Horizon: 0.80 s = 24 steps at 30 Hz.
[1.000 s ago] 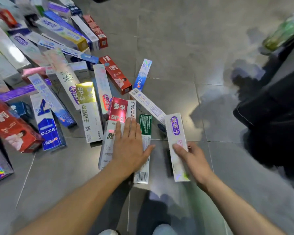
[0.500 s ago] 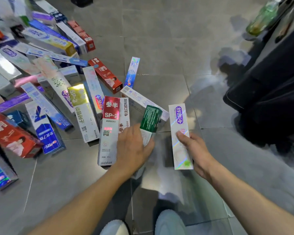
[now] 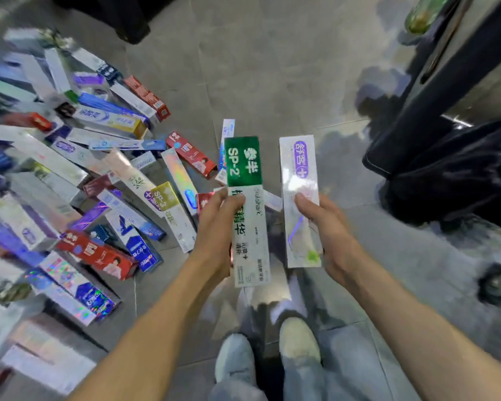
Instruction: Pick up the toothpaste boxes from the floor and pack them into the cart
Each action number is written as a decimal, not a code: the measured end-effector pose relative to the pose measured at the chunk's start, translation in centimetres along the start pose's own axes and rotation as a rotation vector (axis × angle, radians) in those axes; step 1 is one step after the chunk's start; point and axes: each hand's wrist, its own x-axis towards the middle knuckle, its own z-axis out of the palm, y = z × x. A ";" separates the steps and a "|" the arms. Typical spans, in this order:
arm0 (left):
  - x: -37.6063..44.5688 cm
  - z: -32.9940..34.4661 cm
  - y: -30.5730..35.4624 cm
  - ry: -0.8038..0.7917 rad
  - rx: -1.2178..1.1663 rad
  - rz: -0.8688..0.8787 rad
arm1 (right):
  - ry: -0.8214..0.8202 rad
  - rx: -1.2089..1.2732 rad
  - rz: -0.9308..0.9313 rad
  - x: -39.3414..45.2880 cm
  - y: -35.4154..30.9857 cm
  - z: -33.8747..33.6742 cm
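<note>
My left hand (image 3: 216, 227) grips a green-and-white toothpaste box (image 3: 248, 227) marked SP-2, held up off the floor with its green end pointing away from me. Beside it my right hand (image 3: 327, 227) grips a white holographic toothpaste box (image 3: 300, 180) with a purple label, also lifted. The two boxes are side by side, a small gap between them. Several more toothpaste boxes (image 3: 99, 175) lie scattered over the grey tiled floor to the left. A dark cart (image 3: 434, 117) shows partly at the right edge.
My two white shoes (image 3: 298, 340) stand on the tiles below the hands. A black wheel (image 3: 498, 282) sits at the right. Another dark object (image 3: 119, 15) stands at the top left. Bare grey floor (image 3: 272, 68) lies ahead.
Both hands lifted their boxes off the floor and raised them. The left hand went from lying flat on the boxes to gripping the green one. The view rose as I stood up.
</note>
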 end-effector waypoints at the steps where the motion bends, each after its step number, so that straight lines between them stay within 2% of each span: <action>1: -1.6 0.7 3.1 -0.004 -0.049 -0.045 | 0.004 0.005 -0.007 -1.9 -2.8 0.5; 5: -9.3 4.6 16.7 -0.063 -0.123 -0.119 | 0.000 0.018 -0.046 -10.8 -15.7 2.5; 9: -18.7 9.1 30.2 -0.180 -0.101 -0.063 | 0.034 0.019 -0.112 -21.5 -28.3 3.1; 13: -27.9 14.0 40.6 -0.320 -0.046 0.001 | 0.118 0.002 -0.230 -31.9 -37.5 1.8; 18: -36.3 20.1 45.4 -0.486 -0.013 -0.156 | 0.280 0.107 -0.256 -44.5 -43.0 -3.6; 21: -40.6 24.4 44.7 -0.601 0.055 -0.229 | 0.413 0.123 -0.273 -51.2 -43.0 -8.4; 24: -45.4 29.4 43.1 -0.745 0.082 -0.222 | 0.579 0.158 -0.313 -56.9 -41.9 -13.4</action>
